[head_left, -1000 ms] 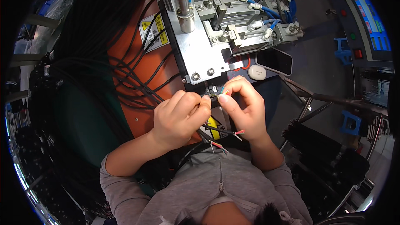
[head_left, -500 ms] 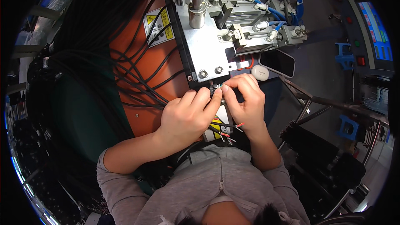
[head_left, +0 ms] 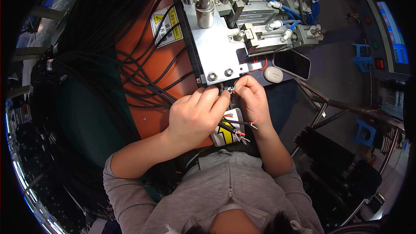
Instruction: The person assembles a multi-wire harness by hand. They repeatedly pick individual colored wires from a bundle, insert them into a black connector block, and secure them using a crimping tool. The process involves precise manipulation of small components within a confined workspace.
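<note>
Under the front edge of a metal machine plate (head_left: 212, 54), both my hands meet at a small bundle of thin coloured wires (head_left: 231, 89). My left hand (head_left: 195, 110) is closed, thumb and forefinger pinching the black cable that the wires come out of. With bent fingers, my right hand (head_left: 253, 97) pinches the wires' tips from the other side. Exactly how the fingertips grip is partly hidden. Other black cables (head_left: 237, 122) stick out below my left hand, their stripped ends showing red and white strands beside my right wrist.
Pneumatic cylinders (head_left: 268, 26) with blue hoses stand beyond the plate. A white rounded case (head_left: 273, 74) and a phone (head_left: 293, 64) lie right of it. Many black cables (head_left: 147, 76) run across the orange surface (head_left: 151, 125) on the left. A yellow-and-white label (head_left: 225, 134) is near my lap.
My right hand has drawn slightly down, its fingers more curled, and the coloured wires show more between the fingertips. My left hand stays nearly in place. The view has shifted a little.
</note>
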`<state>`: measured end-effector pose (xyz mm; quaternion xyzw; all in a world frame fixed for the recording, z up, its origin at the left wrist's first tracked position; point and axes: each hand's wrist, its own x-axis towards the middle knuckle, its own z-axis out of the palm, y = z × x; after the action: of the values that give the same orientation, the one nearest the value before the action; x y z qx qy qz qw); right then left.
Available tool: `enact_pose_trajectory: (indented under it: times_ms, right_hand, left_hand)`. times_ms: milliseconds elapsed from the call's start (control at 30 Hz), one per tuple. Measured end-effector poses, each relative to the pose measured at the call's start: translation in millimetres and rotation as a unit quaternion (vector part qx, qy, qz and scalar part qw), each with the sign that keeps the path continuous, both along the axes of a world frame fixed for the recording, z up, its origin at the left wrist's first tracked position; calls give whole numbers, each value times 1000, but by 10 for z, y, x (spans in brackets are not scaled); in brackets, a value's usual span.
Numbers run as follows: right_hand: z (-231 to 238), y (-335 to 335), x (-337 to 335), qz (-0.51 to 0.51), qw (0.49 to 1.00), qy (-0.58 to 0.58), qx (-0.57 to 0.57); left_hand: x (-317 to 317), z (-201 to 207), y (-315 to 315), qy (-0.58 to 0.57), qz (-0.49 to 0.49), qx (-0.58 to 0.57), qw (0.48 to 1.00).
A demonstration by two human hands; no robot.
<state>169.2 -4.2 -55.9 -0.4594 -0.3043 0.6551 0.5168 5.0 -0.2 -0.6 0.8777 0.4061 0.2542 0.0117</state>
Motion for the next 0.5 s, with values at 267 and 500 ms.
enact_pose_trajectory:
  times_ms: [267,500]
  right_hand:
    - [73,-10,3,-29,952,-272,137]
    - [386,114,153,185,824,-246,476]
  left_hand:
    - [-90,92,-136,67,28,-48,996]
    - [-123,87,-74,73,46,-40,995]
